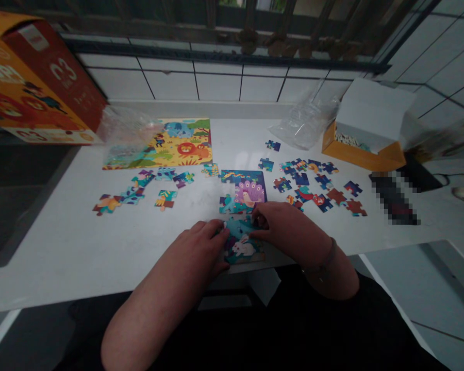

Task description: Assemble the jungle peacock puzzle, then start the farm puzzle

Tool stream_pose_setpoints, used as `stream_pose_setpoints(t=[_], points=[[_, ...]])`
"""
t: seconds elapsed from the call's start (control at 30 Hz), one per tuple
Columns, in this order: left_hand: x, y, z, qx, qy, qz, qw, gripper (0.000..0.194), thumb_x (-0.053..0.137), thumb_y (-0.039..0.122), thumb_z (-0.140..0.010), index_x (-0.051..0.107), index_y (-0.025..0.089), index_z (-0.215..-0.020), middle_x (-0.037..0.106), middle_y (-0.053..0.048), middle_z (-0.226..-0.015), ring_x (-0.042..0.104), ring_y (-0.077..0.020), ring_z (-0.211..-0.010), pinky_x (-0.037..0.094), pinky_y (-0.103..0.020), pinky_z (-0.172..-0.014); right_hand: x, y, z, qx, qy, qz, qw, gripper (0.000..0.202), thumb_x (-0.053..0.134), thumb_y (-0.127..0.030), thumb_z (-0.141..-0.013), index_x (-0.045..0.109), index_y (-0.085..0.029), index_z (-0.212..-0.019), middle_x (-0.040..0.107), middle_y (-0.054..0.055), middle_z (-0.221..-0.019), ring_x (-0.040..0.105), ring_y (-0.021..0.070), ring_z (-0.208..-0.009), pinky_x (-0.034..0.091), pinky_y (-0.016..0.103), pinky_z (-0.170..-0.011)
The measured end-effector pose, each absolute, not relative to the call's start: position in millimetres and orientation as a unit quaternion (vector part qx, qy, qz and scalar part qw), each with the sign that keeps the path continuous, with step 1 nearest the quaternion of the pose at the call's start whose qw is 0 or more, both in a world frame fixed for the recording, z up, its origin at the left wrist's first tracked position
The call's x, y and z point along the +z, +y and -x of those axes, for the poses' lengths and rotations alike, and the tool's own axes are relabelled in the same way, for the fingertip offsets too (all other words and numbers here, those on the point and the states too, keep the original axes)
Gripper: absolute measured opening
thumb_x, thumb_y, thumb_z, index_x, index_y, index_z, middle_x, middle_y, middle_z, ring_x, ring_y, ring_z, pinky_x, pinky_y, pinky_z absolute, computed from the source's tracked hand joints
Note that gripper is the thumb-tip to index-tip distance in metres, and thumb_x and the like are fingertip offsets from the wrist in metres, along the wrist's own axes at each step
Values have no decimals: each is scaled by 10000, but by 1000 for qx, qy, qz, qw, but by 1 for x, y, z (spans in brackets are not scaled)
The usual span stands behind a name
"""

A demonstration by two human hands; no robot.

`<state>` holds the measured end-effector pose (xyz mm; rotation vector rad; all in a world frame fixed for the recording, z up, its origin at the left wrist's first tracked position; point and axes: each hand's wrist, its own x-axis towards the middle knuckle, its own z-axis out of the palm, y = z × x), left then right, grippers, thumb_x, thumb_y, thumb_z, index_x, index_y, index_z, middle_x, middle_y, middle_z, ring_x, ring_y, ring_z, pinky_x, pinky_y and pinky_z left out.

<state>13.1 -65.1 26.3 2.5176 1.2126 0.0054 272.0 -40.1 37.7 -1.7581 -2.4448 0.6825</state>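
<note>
In front of me lies a joined jigsaw section with a white rabbit, near the counter's front edge. My left hand rests along its left side, fingers bent and holding that edge. At its upper right corner, my right hand is curled with thumb and fingertips on a puzzle piece there; the fingers partly hide this piece. Just beyond is a second joined section showing a purple peacock, with an uneven left side. A narrow gap seems to part the two sections.
Loose puzzle pieces lie left and right. Behind are a yellow picture sheet, clear plastic bags and an open orange-and-white box. A large orange box stands beside the sink; a blurred-out dark object lies right.
</note>
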Motion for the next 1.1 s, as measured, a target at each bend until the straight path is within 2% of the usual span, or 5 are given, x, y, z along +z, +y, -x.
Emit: stream_pose_setpoints(t=[0.27, 0.47, 0.73, 0.9, 1.1], points=[[25, -60, -5, 51, 462, -863, 197, 818, 998, 222, -796, 649, 204, -1535, 678, -196, -1591, 680, -422, -1413, 582, -580, -1199, 39, -45, -270, 209, -789, 578, 14, 258, 872, -329, -983, 693, -190, -1106, 771, 104, -1164, 712, 266, -1046, 489, 356, -879], [21, -52, 1, 52, 444, -872, 200, 723, 999, 248, -814, 687, 214, -1465, 727, -168, -1461, 700, -397, -1324, 605, -568, -1149, 39, -43, -270, 223, -783, 580, 18, 272, 886, -309, -972, 674, -190, -1095, 770, 97, -1134, 704, 253, -1010, 479, 347, -847], [7, -45, 23, 129, 409, -872, 238, 457, 808, 241, -1015, 685, 266, -1454, 733, -110, -1441, 708, -300, -1291, 583, -498, -1178, 40, -42, -264, 238, -781, 576, 35, 268, 904, -290, -946, 669, -211, -1049, 787, 67, -1065, 711, 230, -940, 457, 332, -794], [10, -41, 20, 141, 403, -873, 233, 382, 770, 225, -1018, 731, 261, -1397, 769, -105, -1346, 725, -294, -1227, 612, -490, -1125, 42, -39, -262, 237, -777, 582, 34, 269, 902, -305, -946, 664, -218, -1037, 786, 63, -1046, 710, 225, -919, 462, 327, -781], [8, -35, 15, 123, 412, -878, 211, 322, 730, 290, -1065, 747, 236, -1382, 765, -114, -1358, 711, -312, -1261, 590, -510, -1138, 40, -37, -262, 243, -774, 584, 38, 263, 893, -338, -968, 681, -206, -1050, 780, 65, -1049, 712, 219, -920, 467, 322, -780]])
